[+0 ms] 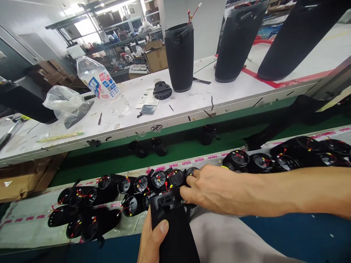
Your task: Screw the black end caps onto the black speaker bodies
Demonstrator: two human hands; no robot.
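A black speaker housing [175, 233] with a port panel near its upper end is tilted at the bottom centre. My left hand [155, 237] is wrapped round it, the thumb lying on its front. Beside its top end is my right hand [201, 186], fingers curled and pressed together; what they hold, if anything, is hidden. Red and yellow wires [166, 185] stick up by the housing's top. Just beyond, several open-ended black housings [159, 179] with wires lie in rows on a low wrapped board.
A white bench [128, 126] crosses the view, bearing a plastic bottle [102, 84], a plastic bag [64, 102], a round black part [162, 90] and upright black cylinders [179, 58]. More housings [263, 162] lie at the right. A cardboard box [23, 179] is at left.
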